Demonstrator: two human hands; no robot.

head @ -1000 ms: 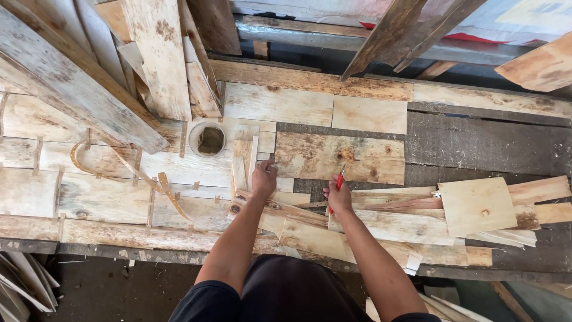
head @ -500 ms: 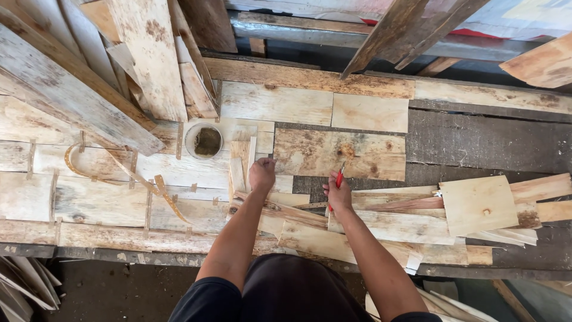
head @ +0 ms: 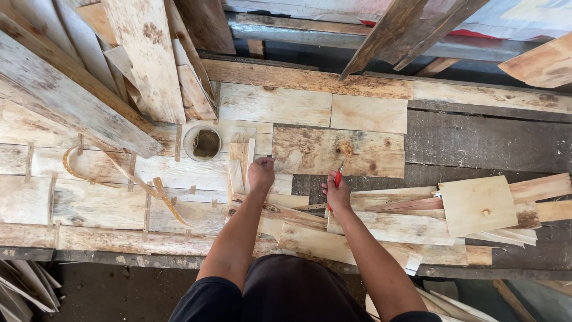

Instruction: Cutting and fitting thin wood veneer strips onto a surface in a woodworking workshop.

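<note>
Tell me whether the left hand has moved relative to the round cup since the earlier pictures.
No. The left hand stays just right of and below the round cup, as before.

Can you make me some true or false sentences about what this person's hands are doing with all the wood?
1. The right hand holds a red-handled tool. True.
2. The left hand holds a hammer. False: it is closed as a fist on thin veneer strips.
3. A small round container sits left of the left hand. True.
4. A square veneer piece lies between the two hands. False: it lies off to the right, past the right hand.
</note>
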